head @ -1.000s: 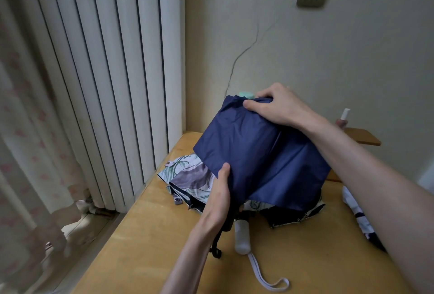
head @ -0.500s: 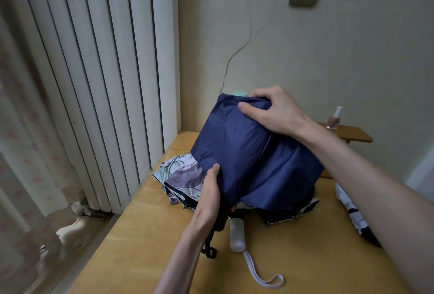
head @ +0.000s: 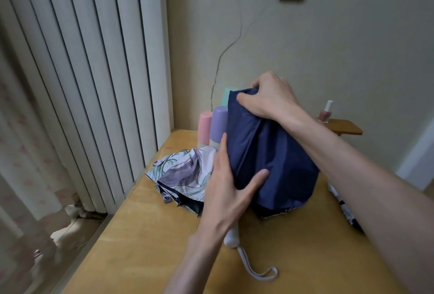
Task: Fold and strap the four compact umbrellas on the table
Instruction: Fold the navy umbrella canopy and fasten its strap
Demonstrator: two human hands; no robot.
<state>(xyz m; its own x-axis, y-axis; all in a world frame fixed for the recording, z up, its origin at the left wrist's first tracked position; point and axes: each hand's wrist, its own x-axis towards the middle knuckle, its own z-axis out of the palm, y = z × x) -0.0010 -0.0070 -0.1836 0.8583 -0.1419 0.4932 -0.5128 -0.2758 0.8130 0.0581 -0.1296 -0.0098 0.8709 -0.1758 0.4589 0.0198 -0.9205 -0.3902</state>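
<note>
A navy blue umbrella (head: 277, 157) stands tilted above the wooden table (head: 145, 242), its cloth loose and bunched. My right hand (head: 270, 98) grips the cloth at its top end. My left hand (head: 225, 188) lies flat against its left side with straight fingers and the thumb spread across the cloth. Under it lies a floral white and purple umbrella (head: 180, 171) with a white handle (head: 231, 237) and wrist strap (head: 256, 270). A black and white umbrella (head: 342, 204) shows at the right, mostly hidden by my right arm.
Pink (head: 204, 127), lilac (head: 218, 127) and mint (head: 226, 96) bottles stand at the table's back by the wall. A nail polish bottle (head: 326, 112) sits on a small wooden shelf (head: 345, 127). Vertical blinds (head: 82, 70) and a curtain hang at the left.
The navy umbrella has shifted right and more upright, baring the bottles behind. My left hand has come off the lower end and now lies flat on the cloth's side.
</note>
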